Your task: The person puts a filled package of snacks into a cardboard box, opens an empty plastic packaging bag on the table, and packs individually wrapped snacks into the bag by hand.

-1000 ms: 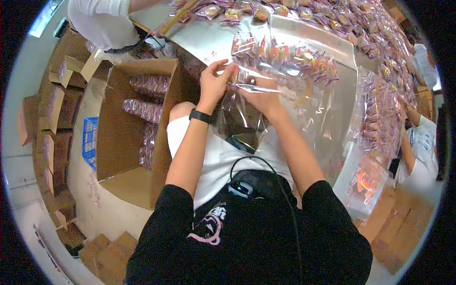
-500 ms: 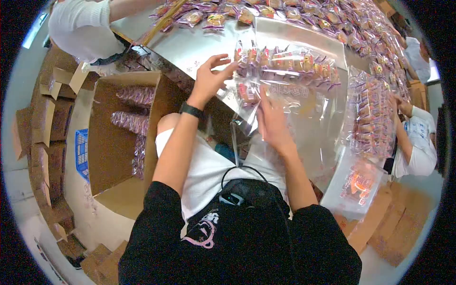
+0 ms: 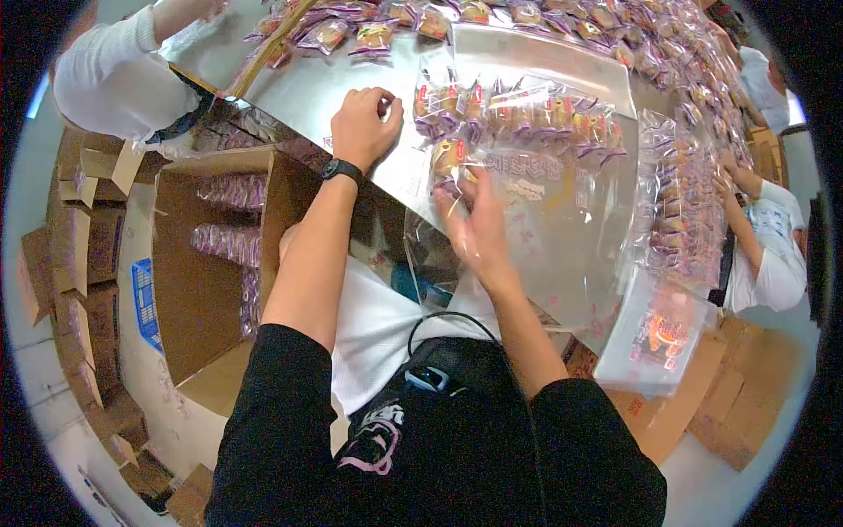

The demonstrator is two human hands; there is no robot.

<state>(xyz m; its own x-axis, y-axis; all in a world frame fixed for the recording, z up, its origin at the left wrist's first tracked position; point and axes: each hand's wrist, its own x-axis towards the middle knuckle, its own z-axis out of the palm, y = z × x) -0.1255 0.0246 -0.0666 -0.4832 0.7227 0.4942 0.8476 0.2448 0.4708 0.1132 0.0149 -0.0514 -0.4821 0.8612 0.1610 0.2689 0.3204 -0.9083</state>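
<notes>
My right hand (image 3: 479, 230) grips the lower end of a single wrapped pastry (image 3: 450, 156), thumb on one side and fingers on the other. Just beyond it, a row of wrapped pastries (image 3: 536, 119) stands packed side by side in a large clear plastic bag (image 3: 571, 237), which lies flat on the metal table (image 3: 378, 66). The bag's near edge hangs over the table edge above my lap. To the left, my left hand (image 3: 367, 123), with a dark wristband, is above the table with fingers curled in; no object shows in it.
At my left stands an open cardboard box (image 3: 202, 325) holding bagged rows of pastries. Loose wrapped pastries (image 3: 597, 26) cover the far table. A filled bag (image 3: 680, 206) and a stack of printed bags (image 3: 659, 334) lie at right. Co-workers (image 3: 768, 228) stand at right and upper left.
My left hand has drawn back from the bag, and its spread fingers have curled. My right hand has shifted slightly left and now grips the single pastry. The whole view has shifted a little.
</notes>
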